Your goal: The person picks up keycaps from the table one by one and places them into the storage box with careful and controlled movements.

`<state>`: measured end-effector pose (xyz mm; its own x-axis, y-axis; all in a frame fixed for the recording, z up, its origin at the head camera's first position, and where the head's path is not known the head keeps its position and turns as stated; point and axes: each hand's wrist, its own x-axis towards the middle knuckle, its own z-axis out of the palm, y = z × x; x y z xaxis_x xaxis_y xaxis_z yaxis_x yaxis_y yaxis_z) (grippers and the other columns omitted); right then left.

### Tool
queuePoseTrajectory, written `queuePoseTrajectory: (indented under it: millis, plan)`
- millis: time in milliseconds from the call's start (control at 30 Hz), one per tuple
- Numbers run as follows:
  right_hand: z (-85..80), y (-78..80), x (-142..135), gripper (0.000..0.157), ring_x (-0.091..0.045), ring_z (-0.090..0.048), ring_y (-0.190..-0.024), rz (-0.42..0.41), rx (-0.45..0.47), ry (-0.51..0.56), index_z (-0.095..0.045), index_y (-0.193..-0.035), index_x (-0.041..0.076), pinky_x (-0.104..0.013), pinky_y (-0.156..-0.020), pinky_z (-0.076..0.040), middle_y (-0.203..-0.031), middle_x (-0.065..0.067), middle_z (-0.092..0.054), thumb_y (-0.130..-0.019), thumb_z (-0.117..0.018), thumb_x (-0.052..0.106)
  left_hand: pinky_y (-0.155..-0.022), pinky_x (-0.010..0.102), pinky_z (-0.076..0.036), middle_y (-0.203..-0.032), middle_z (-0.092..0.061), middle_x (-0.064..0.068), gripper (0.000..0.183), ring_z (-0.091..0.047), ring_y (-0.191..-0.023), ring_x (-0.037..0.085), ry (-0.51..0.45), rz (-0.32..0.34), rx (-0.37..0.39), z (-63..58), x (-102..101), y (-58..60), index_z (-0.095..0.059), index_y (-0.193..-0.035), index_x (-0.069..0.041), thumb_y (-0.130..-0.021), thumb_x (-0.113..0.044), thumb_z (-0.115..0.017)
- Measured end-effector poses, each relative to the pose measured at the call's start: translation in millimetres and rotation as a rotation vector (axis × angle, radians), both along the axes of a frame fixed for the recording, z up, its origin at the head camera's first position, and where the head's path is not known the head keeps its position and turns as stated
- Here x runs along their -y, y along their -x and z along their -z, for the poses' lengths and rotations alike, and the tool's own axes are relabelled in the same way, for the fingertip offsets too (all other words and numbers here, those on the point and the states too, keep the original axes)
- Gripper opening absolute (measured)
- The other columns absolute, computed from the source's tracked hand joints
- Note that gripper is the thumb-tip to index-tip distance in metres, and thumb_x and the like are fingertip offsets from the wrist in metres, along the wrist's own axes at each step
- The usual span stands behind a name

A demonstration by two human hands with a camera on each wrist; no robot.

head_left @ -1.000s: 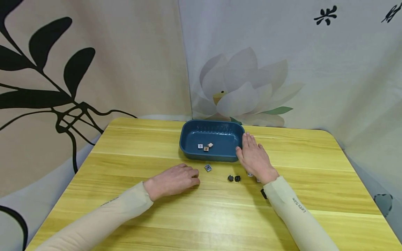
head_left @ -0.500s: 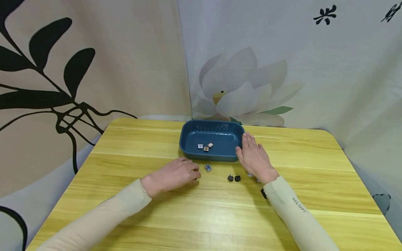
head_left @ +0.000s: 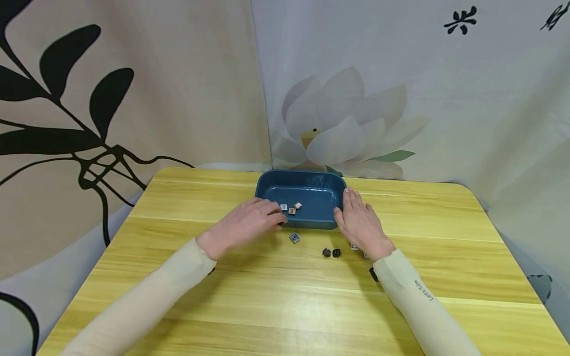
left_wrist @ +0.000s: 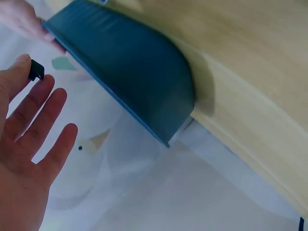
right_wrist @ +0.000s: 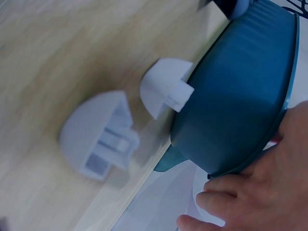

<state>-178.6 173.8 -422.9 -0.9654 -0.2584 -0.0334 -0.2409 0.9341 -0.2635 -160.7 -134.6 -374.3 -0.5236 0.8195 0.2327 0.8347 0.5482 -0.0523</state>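
One small black block (left_wrist: pixel 36 70) is being pinched by the left hand (head_left: pixel 246 222), which I'm seeing right at the near-left rim of the blue tray (head_left: pixel 307 222). Right hand (head_left: pixel 362 228) is gripping nothing, straight-fingered, resting against the tray's right end; three small pieces (head_left: pixel 292 211) are lying inside.

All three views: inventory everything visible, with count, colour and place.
Table: 1, yellow, below
Tray: 1, dark blue, on table
Tray pieces: 3, white, brown, pale pink, inside
Grey piece: 1, grey-blue, near tray front
Black pieces: 2, black, right of grey piece
White pieces: 2, white, further right
Held piece: 1, black, tray's front-left
Printed cloth: count unclear, pale, behind
Sleeves: 2, cream, both arms
Wrist items: 2, black, sleeve ends
Left hand: 1, pinching held piece
Right hand: 1, against tray's right
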Motion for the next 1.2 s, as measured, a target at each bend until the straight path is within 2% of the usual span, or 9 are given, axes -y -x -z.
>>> queuePoseTrajectory:
  millis: [233, 533, 667, 900, 1067, 1200]
  plan:
    - [1.2, 0.0, 0.2, 0.069, -0.044, -0.017, -0.155, -0.005, -0.007, -0.008, -0.015, -0.16, -0.012, -0.064, -0.12, -0.023, -0.168, -0.028, -0.015, -0.113, -0.029, 0.036, -0.085, 0.036, -0.056, -0.108, -0.071, 0.001, 0.021, -0.067, -0.097, 0.019, -0.053, -0.062, 0.021, -2.9, -0.4, 19.0, -0.078, -0.116, -0.014, -0.096, -0.022, -0.077]
    - [0.9, 0.2, -0.1, 0.07, -0.042, -0.016, -0.156, 0.002, -0.005, 0.0, -0.015, -0.16, -0.011, -0.063, -0.12, -0.024, -0.168, -0.027, -0.014, -0.112, -0.031, 0.036, -0.087, 0.036, -0.056, -0.112, -0.071, 0.002, 0.023, -0.066, -0.098, 0.019, -0.022, -0.19, 0.081, 5.0, -5.6, 47.5, -0.077, -0.119, -0.013, -0.1, -0.024, -0.071]
    - [0.6, 0.0, -0.1, 0.07, -0.043, -0.017, -0.155, -0.001, -0.007, -0.004, -0.015, -0.16, -0.012, -0.063, -0.119, -0.024, -0.168, -0.028, -0.014, -0.112, -0.031, 0.036, -0.084, 0.034, -0.056, -0.111, -0.071, 0.003, 0.024, -0.067, -0.096, 0.02, -0.023, -0.203, 0.092, 6.2, -14.5, 56.8, -0.077, -0.12, -0.012, -0.099, -0.023, -0.072]
    - [0.2, -0.1, -0.3, 0.069, -0.043, -0.017, -0.155, 0.002, -0.007, -0.005, -0.015, -0.16, -0.012, -0.063, -0.119, -0.024, -0.168, -0.028, -0.015, -0.112, -0.031, 0.036, -0.08, 0.032, -0.057, -0.106, -0.071, 0.003, 0.021, -0.067, -0.092, 0.02, 0.036, -0.211, 0.063, 9.0, -32.8, 69.2, -0.078, -0.117, -0.013, -0.098, -0.023, -0.074]
    - [-0.8, -0.3, -0.2, 0.07, -0.043, -0.017, -0.155, 0.003, -0.006, -0.007, -0.015, -0.16, -0.012, -0.063, -0.119, -0.024, -0.168, -0.027, -0.015, -0.112, -0.031, 0.036, -0.079, 0.032, -0.057, -0.105, -0.071, 0.003, 0.02, -0.068, -0.091, 0.019, 0.064, -0.223, 0.094, 13.8, -41.5, 76.9, -0.077, -0.117, -0.014, -0.1, -0.023, -0.072]
    - [-1.0, -0.9, -0.4, 0.07, -0.043, -0.017, -0.155, -0.003, -0.009, -0.006, -0.015, -0.16, -0.012, -0.063, -0.119, -0.024, -0.168, -0.028, -0.015, -0.112, -0.031, 0.037, -0.079, 0.033, -0.057, -0.105, -0.07, 0.003, 0.021, -0.067, -0.09, 0.019, 0.101, -0.259, 0.118, 18.3, -45.5, 84.5, -0.077, -0.118, -0.014, -0.101, -0.024, -0.07]
